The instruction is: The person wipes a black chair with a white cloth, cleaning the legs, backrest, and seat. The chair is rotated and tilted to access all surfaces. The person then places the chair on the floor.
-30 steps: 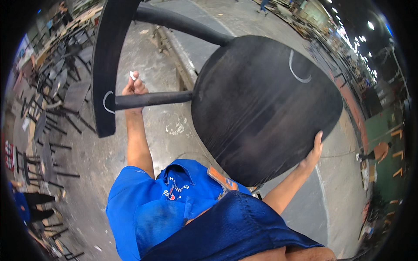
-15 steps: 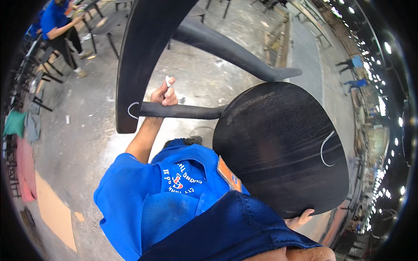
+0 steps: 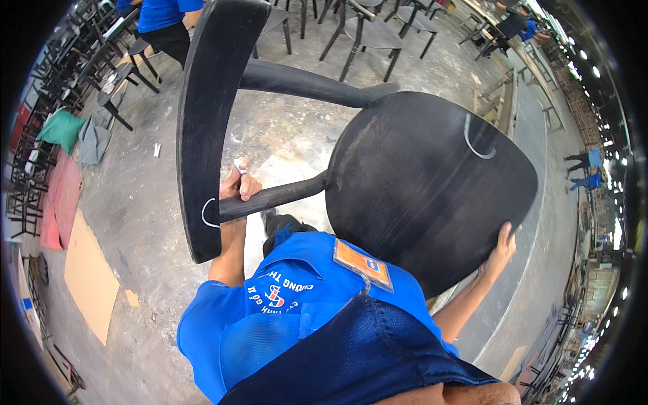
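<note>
A black wooden chair (image 3: 432,189) is held up tilted in front of me, its rounded seat to the right and its curved backrest (image 3: 202,128) to the left. My left hand (image 3: 241,183) wraps round the post joining backrest and seat, close to the backrest. A small white piece (image 3: 239,165), perhaps chalk, shows at its fingertips. At the seat's lower right edge, my right hand (image 3: 501,251) grips the rim, thumb on the face and other fingers hidden. One pale curved mark (image 3: 478,140) is on the seat; another (image 3: 210,213) is on the backrest's lower end.
Several black chairs (image 3: 371,34) stand beyond the one I hold. A co-worker in blue (image 3: 162,20) is at the upper left. Flat cardboard (image 3: 94,277), a pink sheet (image 3: 61,202) and a green bag (image 3: 62,130) lie left on the concrete floor.
The chair has turned: its seat mark is now higher and further left, and the backrest's lower end has dropped. My right hand has come up along the seat rim and shows more. The view has shifted.
</note>
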Tool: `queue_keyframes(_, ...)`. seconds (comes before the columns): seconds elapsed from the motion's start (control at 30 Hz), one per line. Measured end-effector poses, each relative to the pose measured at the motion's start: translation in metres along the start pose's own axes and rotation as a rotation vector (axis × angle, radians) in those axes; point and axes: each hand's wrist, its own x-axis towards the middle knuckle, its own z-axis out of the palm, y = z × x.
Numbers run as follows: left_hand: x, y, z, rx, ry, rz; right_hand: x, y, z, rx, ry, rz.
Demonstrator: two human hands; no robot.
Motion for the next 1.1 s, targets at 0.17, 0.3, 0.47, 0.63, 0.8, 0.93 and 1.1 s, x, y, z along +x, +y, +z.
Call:
queue_keyframes(0.17,-0.014,0.122,-0.04,0.18,0.075,0.075,0.024,0.024,0.167,0.028,-0.181,0.033)
queue_keyframes(0.3,-0.007,0.211,-0.062,0.293,0.079,0.163,0.037,0.033,0.304,-0.035,-0.348,0.144)
queue_keyframes(0.47,-0.013,0.264,-0.035,0.775,0.706,0.39,0.044,0.041,0.442,0.045,-0.541,0.207)
queue_keyframes(0.63,0.006,0.281,-0.027,0.949,1.018,0.523,0.063,0.064,0.562,-0.051,-0.716,0.214)
queue_keyframes(0.8,0.028,0.303,-0.058,0.871,1.14,0.448,0.076,0.111,0.673,0.0,-0.905,0.362)
queue_keyframes(0.93,0.067,0.316,-0.092,0.91,1.433,0.134,0.091,0.159,0.769,-0.122,-1.006,0.421)
queue_keyframes(1.1,0.148,0.28,-0.151,1.072,1.428,0.315,0.099,0.233,0.872,-0.277,-1.086,0.464)
